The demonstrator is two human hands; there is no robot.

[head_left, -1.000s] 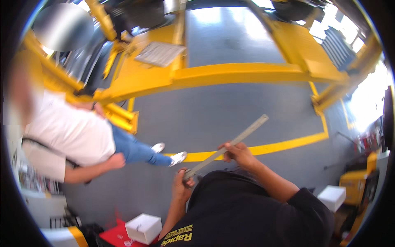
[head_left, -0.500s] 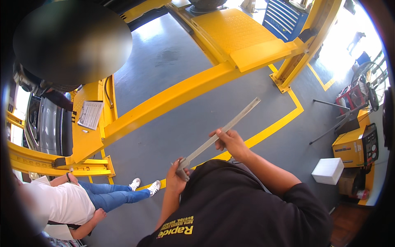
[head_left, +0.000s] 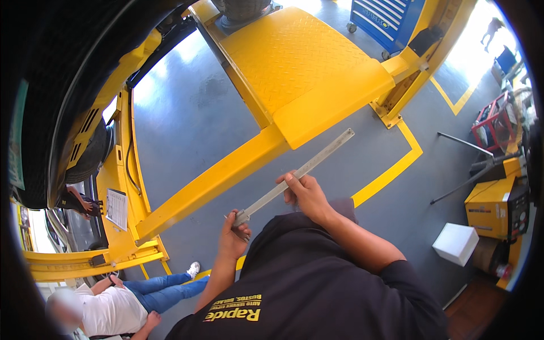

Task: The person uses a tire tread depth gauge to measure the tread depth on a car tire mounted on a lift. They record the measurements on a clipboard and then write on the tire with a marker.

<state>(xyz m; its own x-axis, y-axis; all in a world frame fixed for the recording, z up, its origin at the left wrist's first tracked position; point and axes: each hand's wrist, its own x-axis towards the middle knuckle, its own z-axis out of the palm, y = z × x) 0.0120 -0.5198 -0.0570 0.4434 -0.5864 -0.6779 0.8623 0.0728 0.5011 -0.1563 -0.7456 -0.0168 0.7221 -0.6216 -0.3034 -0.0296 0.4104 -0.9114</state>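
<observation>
In front of my dark shirt I hold a long metal vernier caliper (head_left: 326, 152) with both hands. It slants from lower left up to the right, its plain beam end out over the grey floor. My left hand (head_left: 231, 241) is closed round the jaw end, and the fingers partly hide the jaws. Further along the beam, my right hand (head_left: 306, 195) grips it between thumb and fingers.
A yellow vehicle lift (head_left: 221, 181) with a ramp plate (head_left: 294, 56) spans ahead. Black tyre (head_left: 34, 124) fills the upper left; a clipboard (head_left: 117, 208) lies nearby. A person in white (head_left: 110, 309) is at lower left. White box (head_left: 455, 243) and yellow machine (head_left: 490, 208) stand right.
The view has shifted, bringing a large tyre into the upper left and the ramp plate closer. Both hands keep their hold on the caliper, which sits slightly further left in view.
</observation>
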